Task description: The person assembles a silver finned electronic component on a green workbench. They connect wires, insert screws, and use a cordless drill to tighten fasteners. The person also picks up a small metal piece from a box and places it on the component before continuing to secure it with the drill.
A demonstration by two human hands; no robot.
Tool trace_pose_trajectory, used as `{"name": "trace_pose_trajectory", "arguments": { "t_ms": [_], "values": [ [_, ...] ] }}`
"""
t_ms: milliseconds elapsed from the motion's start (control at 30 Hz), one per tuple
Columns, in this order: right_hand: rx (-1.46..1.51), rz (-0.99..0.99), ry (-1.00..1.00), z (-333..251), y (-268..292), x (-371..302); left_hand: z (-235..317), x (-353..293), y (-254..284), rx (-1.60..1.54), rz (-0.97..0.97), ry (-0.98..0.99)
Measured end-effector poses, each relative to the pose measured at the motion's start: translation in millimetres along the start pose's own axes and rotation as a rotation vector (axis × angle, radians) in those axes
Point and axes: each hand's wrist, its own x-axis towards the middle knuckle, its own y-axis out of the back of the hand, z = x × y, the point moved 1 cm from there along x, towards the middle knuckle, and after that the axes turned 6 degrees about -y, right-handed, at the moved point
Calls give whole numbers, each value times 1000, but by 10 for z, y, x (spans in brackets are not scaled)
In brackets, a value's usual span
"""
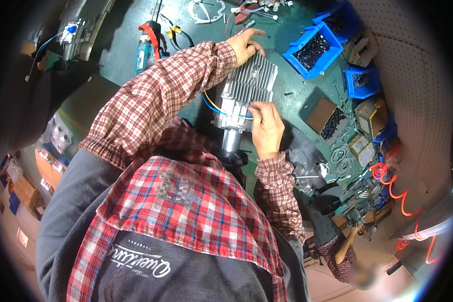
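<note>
A grey metal motor housing with cooling fins [246, 83] lies on the bench before me, its shiny round shaft end [231, 140] towards my body. My left hand [243, 48] reaches across to the housing's far end, fingers apart, and nothing shows in it. At the near right side of the housing, my right hand [268, 128] has its fingers curled and pinched on the blue and yellow wires [217, 107]. These wires loop out at the left and cross over the housing. The wire ends are hidden by my right fingers.
A teal power drill [142, 53] and yellow-black pliers [176, 35] lie left of the housing. To the right stand a blue bin of dark screws [309, 53], another blue bin [362, 81] and a cardboard box of screws [332, 123]. A co-worker [340, 256] is at lower right.
</note>
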Motion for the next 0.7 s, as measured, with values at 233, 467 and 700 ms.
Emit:
{"name": "trace_pose_trajectory", "arguments": {
  "t_ms": [233, 467, 700],
  "values": [
    [-102, 31, 107, 12, -33, -46, -32, -26, -19, -78, -35, 86],
    [-193, 138, 126, -60, -107, -66, -25, -22, -27, -97, -35, 90],
    [-75, 129, -139, -49, -123, -75, -13, -32, -11, -87, -39, 84]
  ]
}}
